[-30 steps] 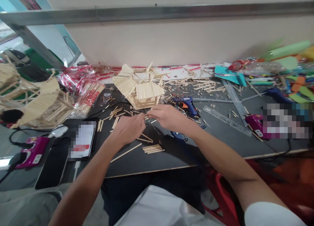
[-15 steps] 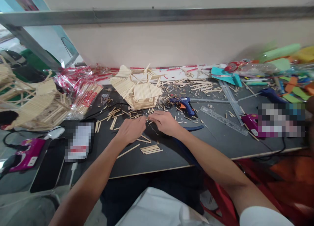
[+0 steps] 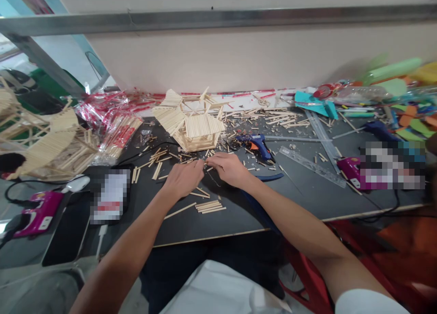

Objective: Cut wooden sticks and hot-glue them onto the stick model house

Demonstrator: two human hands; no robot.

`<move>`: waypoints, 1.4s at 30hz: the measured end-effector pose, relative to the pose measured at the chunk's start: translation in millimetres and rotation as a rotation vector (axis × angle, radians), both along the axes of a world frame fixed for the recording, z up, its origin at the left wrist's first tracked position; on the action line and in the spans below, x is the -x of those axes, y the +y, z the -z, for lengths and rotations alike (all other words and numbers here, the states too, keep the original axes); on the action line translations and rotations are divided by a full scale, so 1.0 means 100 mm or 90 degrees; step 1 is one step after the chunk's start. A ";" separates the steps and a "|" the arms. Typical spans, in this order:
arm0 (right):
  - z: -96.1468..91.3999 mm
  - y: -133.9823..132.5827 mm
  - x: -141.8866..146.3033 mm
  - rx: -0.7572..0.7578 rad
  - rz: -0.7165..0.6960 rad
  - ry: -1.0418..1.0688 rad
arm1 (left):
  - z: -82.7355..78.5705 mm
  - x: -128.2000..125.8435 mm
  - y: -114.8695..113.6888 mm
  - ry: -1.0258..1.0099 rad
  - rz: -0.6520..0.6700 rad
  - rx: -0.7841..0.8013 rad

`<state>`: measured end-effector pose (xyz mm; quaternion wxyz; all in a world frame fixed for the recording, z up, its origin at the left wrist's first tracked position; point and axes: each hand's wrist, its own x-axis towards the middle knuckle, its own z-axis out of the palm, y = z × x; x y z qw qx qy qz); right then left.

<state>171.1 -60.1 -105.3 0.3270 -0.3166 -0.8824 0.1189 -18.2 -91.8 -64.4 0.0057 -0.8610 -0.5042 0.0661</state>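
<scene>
Fingertips almost touching, my left hand (image 3: 186, 176) and my right hand (image 3: 228, 167) are both closed in a pinch low over the table. A tiny tan bit shows between them, too small to name. Just beyond stands a six-sided model (image 3: 201, 129) built of wooden sticks, with slatted roof panels. A short row of cut wooden sticks (image 3: 210, 206) lies on the near side of my hands. To the right of my right hand rests a blue glue gun (image 3: 261, 146) with an orange trigger. A blue curved handle (image 3: 268, 178) lies partly hidden near my right wrist.
Another stick model (image 3: 58, 145) and plastic-wrapped stick packs (image 3: 118, 134) stand at the left. Nearer are a phone (image 3: 111, 198), a dark phone (image 3: 66, 232) and a magenta power strip (image 3: 39, 211). A clear ruler (image 3: 312, 167) and a second magenta strip (image 3: 351, 168) lie right.
My hands stay pinched together in nearly the same place. The view has shifted very slightly; nothing on the table has visibly moved.
</scene>
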 end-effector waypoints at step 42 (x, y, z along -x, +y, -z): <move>0.03 0.01 0.02 -0.042 -0.007 -0.031 | 0.05 0.02 0.02 0.005 -0.022 0.018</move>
